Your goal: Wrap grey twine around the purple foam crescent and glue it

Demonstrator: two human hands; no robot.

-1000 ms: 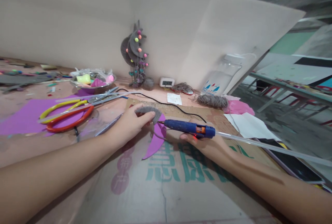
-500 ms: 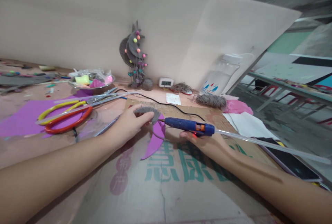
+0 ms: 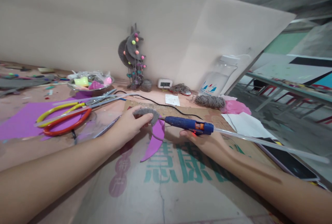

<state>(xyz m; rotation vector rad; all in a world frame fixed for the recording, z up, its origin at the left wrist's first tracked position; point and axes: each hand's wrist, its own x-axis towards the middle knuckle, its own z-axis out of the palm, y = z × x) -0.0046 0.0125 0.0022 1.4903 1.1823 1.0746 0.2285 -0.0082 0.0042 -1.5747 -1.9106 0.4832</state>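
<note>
My left hand [image 3: 129, 124] pinches the upper end of a purple crescent [image 3: 154, 144], whose top part is wrapped in grey yarn [image 3: 155, 116]. The lower part is bare purple and comes to a point. My right hand [image 3: 202, 139] is closed round a blue glue gun [image 3: 188, 123], its handle mostly hidden by the hand. The gun's tip touches or nearly touches the crescent beside the edge of the wrapping. A long clear glue stick [image 3: 249, 139] sticks out of the gun's back. A loop of yarn hangs over the crescent.
Cardboard [image 3: 135, 196] lies under the hands. At the left are scissors [image 3: 67, 118], purple sheets [image 3: 18, 118] and a metal bowl [image 3: 90, 91]. Behind stand a hanging ornament [image 3: 135, 54], a small clock [image 3: 165, 83], yarn [image 3: 210, 101] and a bottle [image 3: 219, 75]; a phone [image 3: 290, 160] lies right.
The view has shifted slightly. Both hands keep their hold, and the gun's tip stays by the edge of the yarn wrapping, with hardly any other movement.
</note>
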